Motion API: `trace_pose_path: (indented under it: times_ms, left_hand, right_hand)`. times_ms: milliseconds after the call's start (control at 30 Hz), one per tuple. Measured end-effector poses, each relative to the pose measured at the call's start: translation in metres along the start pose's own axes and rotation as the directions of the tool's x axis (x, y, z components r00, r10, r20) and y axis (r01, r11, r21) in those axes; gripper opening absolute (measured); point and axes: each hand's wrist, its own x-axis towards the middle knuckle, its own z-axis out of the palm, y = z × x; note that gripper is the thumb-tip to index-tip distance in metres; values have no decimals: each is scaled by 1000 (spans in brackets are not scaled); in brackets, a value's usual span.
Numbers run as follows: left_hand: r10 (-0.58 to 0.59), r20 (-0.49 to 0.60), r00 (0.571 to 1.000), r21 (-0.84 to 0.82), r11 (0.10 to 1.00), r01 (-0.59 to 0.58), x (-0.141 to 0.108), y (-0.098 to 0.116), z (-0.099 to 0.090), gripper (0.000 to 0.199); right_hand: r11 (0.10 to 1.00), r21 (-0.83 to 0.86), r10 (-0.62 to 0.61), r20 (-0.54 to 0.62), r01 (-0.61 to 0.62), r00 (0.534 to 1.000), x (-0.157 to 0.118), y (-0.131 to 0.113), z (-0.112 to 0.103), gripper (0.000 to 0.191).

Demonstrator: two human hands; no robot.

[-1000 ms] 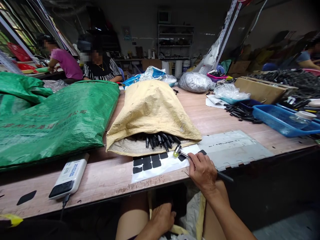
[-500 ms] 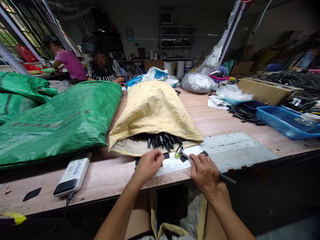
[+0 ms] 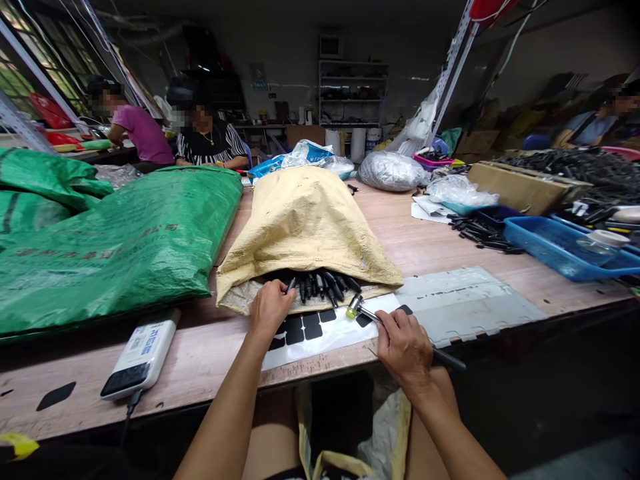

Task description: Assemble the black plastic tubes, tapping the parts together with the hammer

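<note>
My right hand (image 3: 407,347) is closed around the handle of a small hammer (image 3: 369,312) with a metal head and a translucent yellow face. The head is over a white sheet (image 3: 330,337) bearing black rounded squares. At the left of the yellow woven sack's (image 3: 310,220) mouth, my left hand (image 3: 273,305) pinches the end of a black pen-shaped part (image 3: 291,285). Several more black pen-shaped parts (image 3: 325,287) lie in the sack's opening, their far ends hidden inside.
A green woven sack (image 3: 130,247) and a white power bank (image 3: 143,353) with a cable lie left. A grey plate (image 3: 465,303), a blue tray (image 3: 565,253) and piled black parts (image 3: 485,233) are right. Two people sit across the table; another is far right.
My left hand has moved left and forward from over the white sheet to the sack's mouth, taking hold of a black part. My right hand still holds the hammer in nearly the same place.
</note>
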Motion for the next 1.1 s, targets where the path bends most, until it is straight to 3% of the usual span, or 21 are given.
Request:
trace_pose_path:
  times_ms: [67,133,200,267,367,500,600,700,900,1100]
  left_hand:
    - [92,-33,995,-105,990,-95,-17,-4,-5,20]
    - [258,-13,966,-225,941,-254,-36,-6,-2,18]
    - [447,35,894,-298,858,-418,-54,-5,8,14]
    - [550,52,833,-305,803,-511,-66,-4,21,11]
    - [547,27,836,-291,805,-517,-71,-5,35,11]
    - [528,43,848,-345,805,-483,-67,-8,39,14]
    - [493,70,867,-388,815,-432,-65,-9,36,15]
    - [462,81,883,-412,822,-393,-64,-8,36,14]
    - [457,63,887,-438,811,-387,-63,-8,40,14]
    - [439,66,896,-437,820,-370,-62,-6,39,11]
  right_hand:
    - [1000,2,-3,3,3,1000,0,0,-1,21]
    - [1000,2,-4,1,4,1000,0,0,-1,21]
    - [1000,4,-10,2,10,1000,0,1,-1,21]
    - [1000,15,-19,13,19,1000,0,3,-1,23]
    - [998,61,-18,46,16,999,1,4,-3,27]
    - [963,258,69,49,-79,996,3,-2,-16,34]
    - [860,488,136,63,-149,989,6,-14,-30,35]
    - [765,631,66,127,-132,990,7,-27,-41,34]
    - [803,589,-94,276,-91,956,2,-44,-46,40]
    - [852,524,-125,201,1,971,2,-56,-48,46]
